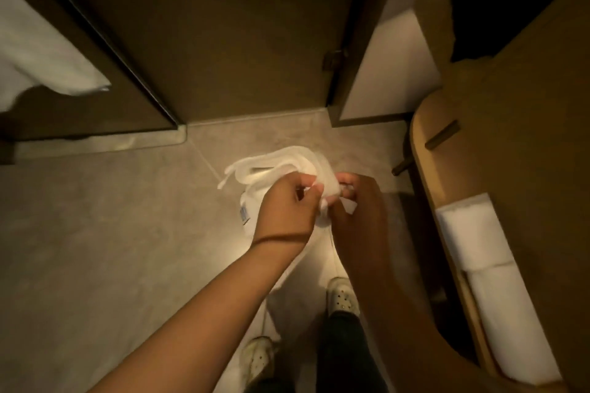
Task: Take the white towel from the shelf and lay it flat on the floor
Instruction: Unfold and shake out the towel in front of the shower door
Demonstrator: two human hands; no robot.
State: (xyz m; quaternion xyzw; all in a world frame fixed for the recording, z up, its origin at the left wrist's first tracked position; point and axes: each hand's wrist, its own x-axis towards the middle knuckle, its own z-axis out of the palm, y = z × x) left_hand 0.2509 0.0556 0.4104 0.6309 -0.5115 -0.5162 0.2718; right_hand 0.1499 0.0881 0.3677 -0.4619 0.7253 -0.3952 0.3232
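- white towel bunched and partly folded, held up in both hands over the floor, not yet laid flat; a small tag showing on its left edge.
- left hand closed on the towel, grip pinching a fold at the near edge; thin dark band around that wrist.
- right hand closed on the same towel just beside the left, grip wrapped around cloth, fingertips half hidden in it.
- shelf of light wood at the right, curved at the front, with two more folded white towels lying on it end to end.
- two pale shoes on the floor below the hands, dark trouser legs above them.
- dark door ahead, a hinge on its right edge.
- another white cloth hanging at the far left, blurred.
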